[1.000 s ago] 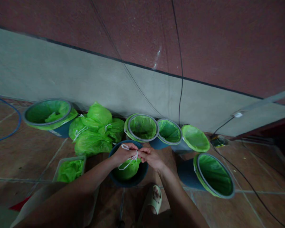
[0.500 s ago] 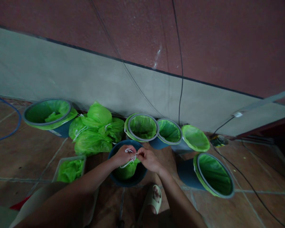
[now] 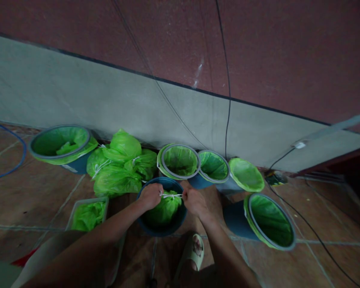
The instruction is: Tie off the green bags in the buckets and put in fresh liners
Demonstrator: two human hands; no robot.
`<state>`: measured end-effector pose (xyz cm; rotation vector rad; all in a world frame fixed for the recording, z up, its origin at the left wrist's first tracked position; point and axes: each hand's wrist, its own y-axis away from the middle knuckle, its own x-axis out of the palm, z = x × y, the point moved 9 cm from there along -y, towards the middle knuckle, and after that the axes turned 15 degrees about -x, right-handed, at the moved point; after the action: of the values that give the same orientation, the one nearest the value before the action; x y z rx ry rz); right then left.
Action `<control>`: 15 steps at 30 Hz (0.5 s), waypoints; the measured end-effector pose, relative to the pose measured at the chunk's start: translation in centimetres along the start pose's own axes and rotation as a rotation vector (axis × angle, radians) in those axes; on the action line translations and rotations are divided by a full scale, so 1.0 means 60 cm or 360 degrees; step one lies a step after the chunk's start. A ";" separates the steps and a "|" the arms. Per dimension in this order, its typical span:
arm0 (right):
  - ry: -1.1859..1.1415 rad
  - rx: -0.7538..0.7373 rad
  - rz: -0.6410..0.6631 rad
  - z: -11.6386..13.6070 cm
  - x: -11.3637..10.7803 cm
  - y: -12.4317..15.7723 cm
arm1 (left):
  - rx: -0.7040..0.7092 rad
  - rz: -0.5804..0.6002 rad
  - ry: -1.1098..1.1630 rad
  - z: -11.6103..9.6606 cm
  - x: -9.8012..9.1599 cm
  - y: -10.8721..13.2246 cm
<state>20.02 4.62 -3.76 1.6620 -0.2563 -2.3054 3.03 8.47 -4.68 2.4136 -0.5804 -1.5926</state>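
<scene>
A dark blue bin (image 3: 180,220) stands on the tiled floor in front of me with a green plastic bag (image 3: 165,209) inside it. My left hand (image 3: 151,196) and my right hand (image 3: 194,201) are both closed on the bag's white drawstring (image 3: 171,195), which runs taut between them above the bag. The hands sit apart over the bin's opening.
Several tied green bags (image 3: 120,166) lie piled by the wall. Several bins lined with green bags stand around: one far left (image 3: 61,145), two behind (image 3: 180,162), one tipped at the right (image 3: 270,222). A grey tray (image 3: 88,214) holds green plastic. Cables run along wall and floor. My sandalled foot (image 3: 193,250) is below.
My hands were together, working the white string over the bin. Now they have drawn apart sideways, the string is stretched tight and the bag's neck is gathered.
</scene>
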 end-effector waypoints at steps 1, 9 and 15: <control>-0.0058 -0.0053 -0.0014 0.003 0.002 -0.002 | -0.0011 0.0010 -0.0033 0.001 0.003 0.000; -0.0276 -0.0423 -0.0031 0.052 0.046 -0.004 | 0.0087 0.0186 -0.0130 -0.012 0.053 0.019; -0.0287 -0.0437 0.0001 0.070 0.064 -0.005 | 0.0174 0.0312 0.0106 -0.024 0.076 0.038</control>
<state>14.87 3.55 -5.96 1.3252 0.0236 -2.3675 5.46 4.38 -7.10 2.3894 -0.8826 -1.4304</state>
